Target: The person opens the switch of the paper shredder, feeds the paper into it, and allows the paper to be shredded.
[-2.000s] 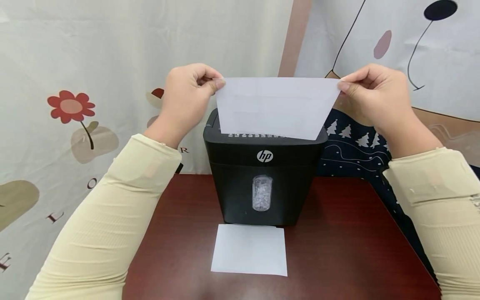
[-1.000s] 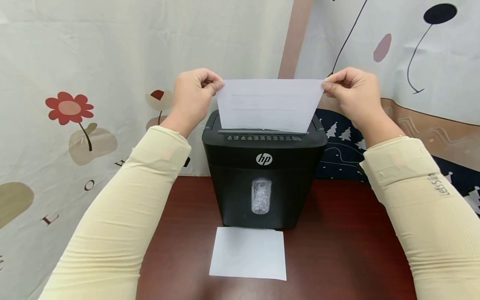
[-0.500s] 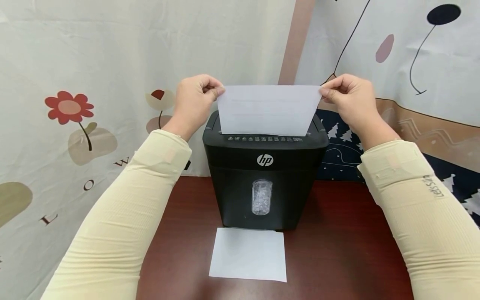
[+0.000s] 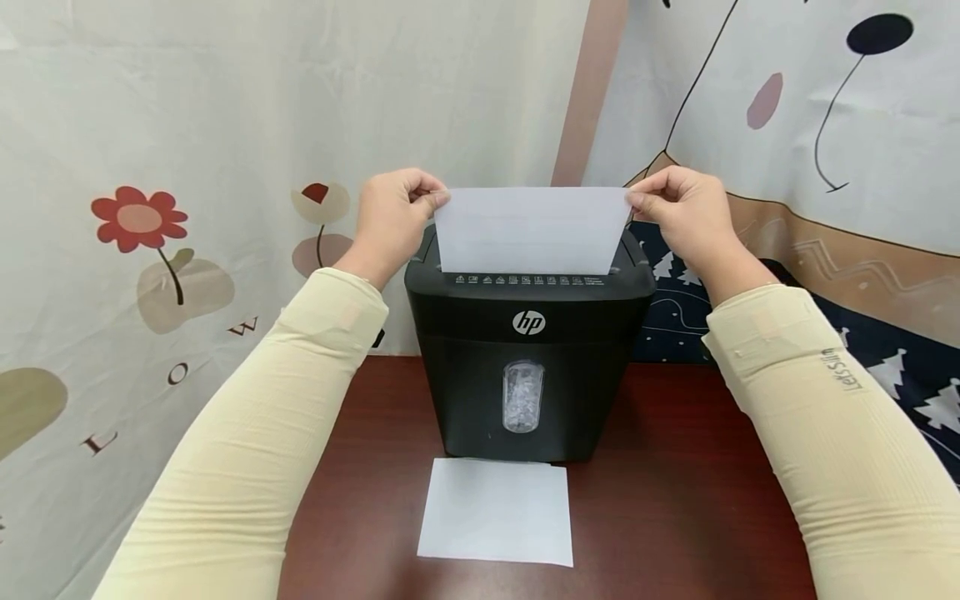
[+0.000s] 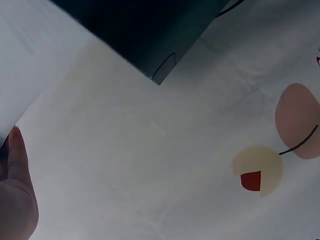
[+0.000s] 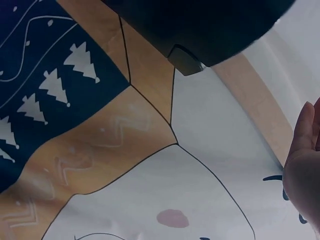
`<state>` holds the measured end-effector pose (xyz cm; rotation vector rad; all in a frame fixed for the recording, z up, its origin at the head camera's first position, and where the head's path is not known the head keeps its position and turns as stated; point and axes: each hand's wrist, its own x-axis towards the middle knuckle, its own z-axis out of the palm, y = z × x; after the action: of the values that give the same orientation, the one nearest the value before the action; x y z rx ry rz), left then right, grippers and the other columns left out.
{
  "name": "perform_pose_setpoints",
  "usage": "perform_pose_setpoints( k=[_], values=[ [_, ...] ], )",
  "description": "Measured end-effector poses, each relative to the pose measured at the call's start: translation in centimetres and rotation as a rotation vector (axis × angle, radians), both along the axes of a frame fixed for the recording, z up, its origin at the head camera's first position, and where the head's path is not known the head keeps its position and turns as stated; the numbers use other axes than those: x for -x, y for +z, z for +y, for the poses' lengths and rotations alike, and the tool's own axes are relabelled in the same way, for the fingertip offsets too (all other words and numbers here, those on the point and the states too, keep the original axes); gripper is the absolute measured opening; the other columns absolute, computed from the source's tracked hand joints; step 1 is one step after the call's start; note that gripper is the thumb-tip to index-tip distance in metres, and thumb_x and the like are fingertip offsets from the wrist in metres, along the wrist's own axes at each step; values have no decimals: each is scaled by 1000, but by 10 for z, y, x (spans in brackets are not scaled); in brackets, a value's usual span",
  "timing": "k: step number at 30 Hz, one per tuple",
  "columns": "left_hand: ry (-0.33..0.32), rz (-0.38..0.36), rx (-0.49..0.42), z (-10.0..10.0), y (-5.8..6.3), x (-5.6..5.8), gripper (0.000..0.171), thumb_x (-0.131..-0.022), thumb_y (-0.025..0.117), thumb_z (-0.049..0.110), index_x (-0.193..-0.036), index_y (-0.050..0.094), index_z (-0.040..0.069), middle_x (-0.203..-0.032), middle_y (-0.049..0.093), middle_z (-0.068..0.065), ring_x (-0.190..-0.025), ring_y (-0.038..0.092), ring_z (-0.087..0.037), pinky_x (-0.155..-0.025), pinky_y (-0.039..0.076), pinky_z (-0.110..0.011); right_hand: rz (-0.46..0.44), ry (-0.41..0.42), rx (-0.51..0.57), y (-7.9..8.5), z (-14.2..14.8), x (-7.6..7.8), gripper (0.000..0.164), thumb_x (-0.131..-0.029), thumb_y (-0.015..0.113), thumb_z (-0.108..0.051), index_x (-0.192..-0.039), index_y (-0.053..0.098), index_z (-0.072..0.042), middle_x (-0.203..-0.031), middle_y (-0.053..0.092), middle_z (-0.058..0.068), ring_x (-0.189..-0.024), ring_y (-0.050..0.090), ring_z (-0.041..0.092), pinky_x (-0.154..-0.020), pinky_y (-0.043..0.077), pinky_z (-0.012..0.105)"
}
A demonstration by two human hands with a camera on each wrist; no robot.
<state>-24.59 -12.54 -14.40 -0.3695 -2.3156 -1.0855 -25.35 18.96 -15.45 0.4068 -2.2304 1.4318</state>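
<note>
In the wrist views, the paper shredder (image 5: 145, 35), left hand (image 5: 17, 197) and right hand (image 6: 304, 175) are cut off, while the head view's tiny printed icons (image 4: 528, 281) cannot be read.

You have two hands (image 4: 393, 218) (image 4: 688, 213), two sleeves (image 4: 243, 437) (image 4: 832, 433), one shredder (image 4: 525, 343) at centre, one table (image 4: 690, 483) below, and two papers (image 4: 532, 232) (image 4: 496, 512) showing (one upper centre, one lower centre).
</note>
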Motion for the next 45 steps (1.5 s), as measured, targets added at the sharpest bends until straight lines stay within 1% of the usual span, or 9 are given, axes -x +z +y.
perform_pose_setpoints(
  k=[4, 13, 20, 26, 29, 32, 36, 39, 45],
  values=[
    [9, -12, 2, 1, -2, 2, 14, -93, 65, 12, -96, 73, 1, -87, 67, -11, -76, 53, -15, -68, 41, -21, -18, -24, -37, -2, 0, 0, 5, -92, 65, -11, -93, 70, -9, -83, 63, -14, -79, 63, 2, -76, 52, 15],
    [10, -30, 31, 2, -4, 5, 15, -94, 63, 13, -97, 72, 1, -87, 67, -12, -76, 56, -17, -69, 43, -23, -69, -2, -19, -4, 2, 2, 6, -92, 65, -12, -94, 70, -10, -83, 64, -13, -78, 63, 1, -73, 51, 12],
    [-4, -76, 54, 0, -12, 10, 16, -95, 61, 12, -97, 71, 0, -86, 65, -12, -77, 55, -19, -69, 42, -26, -91, -40, -122, -12, 1, 7, 14, -93, 65, -18, -100, 68, -6, -88, 65, -8, -79, 62, -1, -76, 52, 14],
    [-16, -133, 98, 0, -18, 10, 15, -95, 62, 11, -100, 70, 0, -93, 64, -14, -86, 55, -24, -77, 44, -33, -120, -58, -203, -19, 3, 7, 22, -95, 63, -21, -105, 67, -2, -92, 65, -2, -79, 60, -1, -82, 52, 22],
    [-22, -156, 119, 0, -21, 10, 15, -94, 62, 10, -102, 70, 0, -97, 65, -14, -92, 55, -26, -81, 45, -36, -134, -56, -249, -22, 3, 7, 24, -95, 62, -22, -106, 67, -1, -95, 65, 3, -80, 60, 1, -84, 51, 25],
    [-27, -178, 138, -1, -25, 10, 14, -94, 62, 10, -102, 69, 0, -99, 65, -15, -94, 55, -26, -83, 46, -37, -145, -50, -294, -25, 3, 7, 24, -95, 62, -22, -106, 67, -1, -95, 66, 8, -82, 59, 8, -80, 48, 25],
    [-22, -199, 181, -1, -30, 11, 15, -95, 61, 12, -102, 68, 1, -100, 65, -14, -92, 54, -26, -81, 46, -38, -156, -39, -335, -28, 3, 7, 23, -95, 63, -22, -105, 68, -1, -95, 67, 11, -85, 57, 16, -76, 45, 28],
    [-18, -199, 224, -2, -34, 12, 15, -95, 61, 13, -101, 69, 2, -98, 67, -14, -89, 55, -26, -79, 46, -38, -159, -34, -354, -31, 3, 7, 22, -95, 63, -19, -104, 68, 0, -97, 66, 14, -87, 54, 20, -75, 44, 31],
    [0, -212, 243, -1, -38, 14, 13, -94, 62, 8, -100, 70, 1, -101, 69, -14, -89, 58, -26, -78, 48, -36, -164, -27, -413, -35, 3, 5, 17, -94, 63, -14, -101, 70, 1, -98, 65, 16, -90, 51, 25, -78, 44, 37]
  ],
)
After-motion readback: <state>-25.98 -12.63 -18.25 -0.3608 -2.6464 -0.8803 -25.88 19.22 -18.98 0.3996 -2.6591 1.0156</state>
